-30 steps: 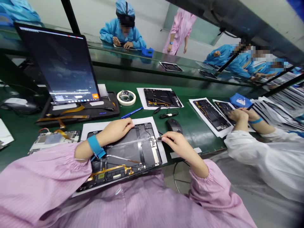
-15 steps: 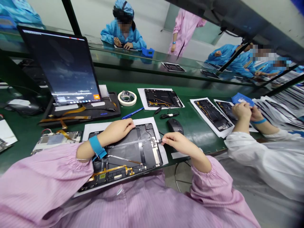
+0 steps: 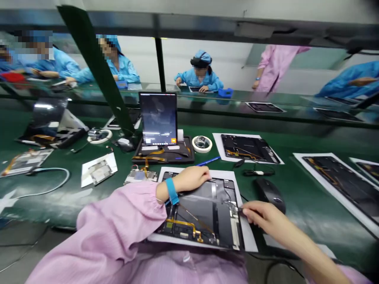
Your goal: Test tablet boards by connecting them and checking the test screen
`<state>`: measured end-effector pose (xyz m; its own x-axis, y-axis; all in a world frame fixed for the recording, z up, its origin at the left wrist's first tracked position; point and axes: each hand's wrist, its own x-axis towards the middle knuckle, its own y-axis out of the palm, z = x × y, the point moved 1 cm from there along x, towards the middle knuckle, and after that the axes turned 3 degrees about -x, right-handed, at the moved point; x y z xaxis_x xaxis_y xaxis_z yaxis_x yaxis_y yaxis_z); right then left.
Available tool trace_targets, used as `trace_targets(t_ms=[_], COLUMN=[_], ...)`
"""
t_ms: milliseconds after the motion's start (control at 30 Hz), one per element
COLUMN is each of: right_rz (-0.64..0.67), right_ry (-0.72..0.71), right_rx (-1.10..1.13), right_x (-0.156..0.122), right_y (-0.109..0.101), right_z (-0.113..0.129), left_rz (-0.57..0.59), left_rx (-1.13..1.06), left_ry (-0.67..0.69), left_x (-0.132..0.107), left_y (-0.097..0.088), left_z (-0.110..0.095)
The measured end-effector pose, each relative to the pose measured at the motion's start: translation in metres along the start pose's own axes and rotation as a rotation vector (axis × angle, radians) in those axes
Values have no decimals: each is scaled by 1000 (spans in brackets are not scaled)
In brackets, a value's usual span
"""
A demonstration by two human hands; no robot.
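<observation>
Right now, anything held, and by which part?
Right hand pinches a small dark plug-like piece by its outer end; left hand rests on the opened tablet.

Black piece (image 3: pixel 240 210): too small to tell (right fingers (image 3: pixel 254 206) overlap it) | right sleeve (image 3: pixel 353 275): cut off

Tabletop (image 3: pixel 296 183), green. At near edge: one white sheet (image 3: pixel 250 238). Right of sheet: one black mouse (image 3: pixel 268 193). Beyond sheet, toward far edge: one blue pen (image 3: pixel 209 161), one tape roll (image 3: pixel 202 150), one black tray (image 3: pixel 162 161).

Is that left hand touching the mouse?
Apart: the head view shows tablet, paper and green table between the left hand and the mouse.
</observation>
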<state>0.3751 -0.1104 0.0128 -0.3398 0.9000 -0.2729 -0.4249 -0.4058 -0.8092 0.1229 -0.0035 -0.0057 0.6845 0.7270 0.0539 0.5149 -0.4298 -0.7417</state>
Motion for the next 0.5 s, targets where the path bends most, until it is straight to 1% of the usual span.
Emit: trace_targets(t_ms=[100,167,267,367,500], right_rz=[-201,-320,-438,-485,-485], right_ry=[-120,-206,-320,-380,-409], right_rx=[-183,-347,-562,-632,-605], right_x=[-5,-9,-12,-10,-8], right_y=[13,23,33,34,31], right_z=[3,6,10,11,8], left_rz=[15,18,17,18,17], left_rx=[3,-5,-14,-10,-9], left_ry=[-26,-33,-26,-19,-14], left_x=[2,2,2,2,2], left_y=[-2,0,2,3,3], left_z=[4,7,9,10,10])
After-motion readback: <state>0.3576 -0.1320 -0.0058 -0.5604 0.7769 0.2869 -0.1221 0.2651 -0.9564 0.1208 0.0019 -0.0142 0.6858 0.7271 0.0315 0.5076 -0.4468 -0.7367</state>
